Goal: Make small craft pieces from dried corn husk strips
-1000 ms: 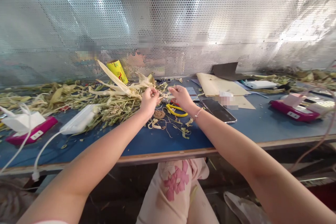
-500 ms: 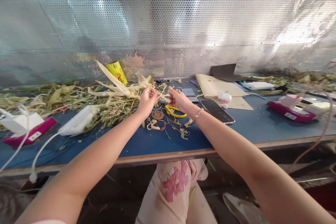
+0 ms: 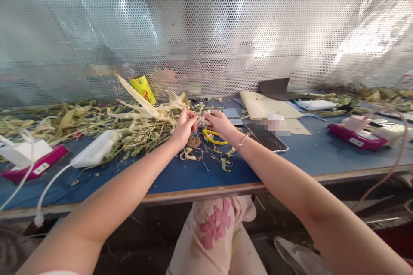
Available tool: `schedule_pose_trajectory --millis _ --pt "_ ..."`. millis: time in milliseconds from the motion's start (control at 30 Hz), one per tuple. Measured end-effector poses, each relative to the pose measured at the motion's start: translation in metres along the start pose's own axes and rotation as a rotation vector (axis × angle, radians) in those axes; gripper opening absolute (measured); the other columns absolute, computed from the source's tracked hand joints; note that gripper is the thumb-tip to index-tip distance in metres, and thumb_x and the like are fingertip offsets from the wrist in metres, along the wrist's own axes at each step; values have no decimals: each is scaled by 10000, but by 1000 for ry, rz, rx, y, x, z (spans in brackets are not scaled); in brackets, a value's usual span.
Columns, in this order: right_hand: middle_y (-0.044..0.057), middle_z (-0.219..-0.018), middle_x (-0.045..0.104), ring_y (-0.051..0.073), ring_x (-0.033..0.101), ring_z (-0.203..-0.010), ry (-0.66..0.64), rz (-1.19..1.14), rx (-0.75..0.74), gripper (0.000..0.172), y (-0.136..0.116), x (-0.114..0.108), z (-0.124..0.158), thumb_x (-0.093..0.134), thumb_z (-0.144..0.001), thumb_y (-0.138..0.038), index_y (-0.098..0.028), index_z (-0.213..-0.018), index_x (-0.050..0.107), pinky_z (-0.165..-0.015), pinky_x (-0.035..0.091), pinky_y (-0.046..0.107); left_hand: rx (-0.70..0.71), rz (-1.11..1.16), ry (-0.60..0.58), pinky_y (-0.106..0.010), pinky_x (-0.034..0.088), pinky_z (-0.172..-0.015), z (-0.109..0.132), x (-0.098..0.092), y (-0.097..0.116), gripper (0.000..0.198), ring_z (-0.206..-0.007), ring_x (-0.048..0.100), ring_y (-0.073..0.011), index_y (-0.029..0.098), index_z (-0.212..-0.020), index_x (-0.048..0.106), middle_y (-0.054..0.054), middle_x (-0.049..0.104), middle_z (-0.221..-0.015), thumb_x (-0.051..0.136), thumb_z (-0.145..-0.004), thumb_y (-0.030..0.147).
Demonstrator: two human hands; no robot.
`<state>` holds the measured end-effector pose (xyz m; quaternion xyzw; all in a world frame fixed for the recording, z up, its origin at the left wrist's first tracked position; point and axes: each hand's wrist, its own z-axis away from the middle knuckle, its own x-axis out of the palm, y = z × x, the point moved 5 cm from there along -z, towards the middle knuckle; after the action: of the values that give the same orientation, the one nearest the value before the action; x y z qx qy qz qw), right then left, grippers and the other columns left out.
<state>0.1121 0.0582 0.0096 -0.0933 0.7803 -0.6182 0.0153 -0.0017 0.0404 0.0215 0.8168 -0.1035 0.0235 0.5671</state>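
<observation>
Both arms reach forward over a blue table (image 3: pixel 180 176). My left hand (image 3: pixel 183 127) and my right hand (image 3: pixel 218 123) are closed in pinches close together, gripping a thin pale strip of corn husk (image 3: pixel 200 119) between them. Just below the hands lie a small brown coiled disc (image 3: pixel 194 142) and yellow-handled scissors (image 3: pixel 213 136). Curled husk scraps (image 3: pixel 206 157) are scattered in front. A pile of dried corn husks (image 3: pixel 129 122) spreads to the left of my left hand.
A black phone (image 3: pixel 265 136) lies right of my right wrist. Brown cardboard sheets (image 3: pixel 267 105) and a yellow roll (image 3: pixel 142 88) sit at the back by a perforated metal screen (image 3: pixel 206 38). Pink-and-white devices (image 3: pixel 358 134) (image 3: pixel 30 159) and a white power bank (image 3: pixel 93 151) with cable flank the sides.
My two hands have drawn closer together and come slightly lower toward the table, still pinching the husk strip.
</observation>
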Motion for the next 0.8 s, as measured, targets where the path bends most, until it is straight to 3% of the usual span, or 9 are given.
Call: schedule_pose_trajectory --millis 167,300,533,800 --pt "-59 -487 371 73 327 -468 186 439 -246 280 -16 -6 6 470 -766 -331 -200 -562 329 -473 258 211 -178 171 33 -162 336 -435 4 5 -5 165 -429 401 -28 151 -688 431 64 427 -540 596 -692 160" --pt "-54 -505 359 83 294 -501 198 617 -396 302 -31 -1 16 466 -770 -308 -199 -547 294 -508 242 220 -264 208 10 -147 351 -444 6 7 -7 188 -442 412 -24 129 -623 447 52 433 -510 620 -689 157" --pt "-63 -503 304 78 298 -489 95 446 -395 273 -28 1 15 451 -785 -350 -203 -594 322 -484 236 211 -367 241 -40 -152 374 -435 7 9 -7 166 -430 433 -33 119 -635 493 34 456 -504 562 -758 206" --pt "-71 -491 312 67 295 -461 32 349 -354 256 -23 1 12 470 -774 -360 -202 -613 349 -463 240 202 -214 167 -16 -155 377 -446 7 7 -2 102 -431 431 -40 148 -685 466 51 459 -506 525 -763 174"
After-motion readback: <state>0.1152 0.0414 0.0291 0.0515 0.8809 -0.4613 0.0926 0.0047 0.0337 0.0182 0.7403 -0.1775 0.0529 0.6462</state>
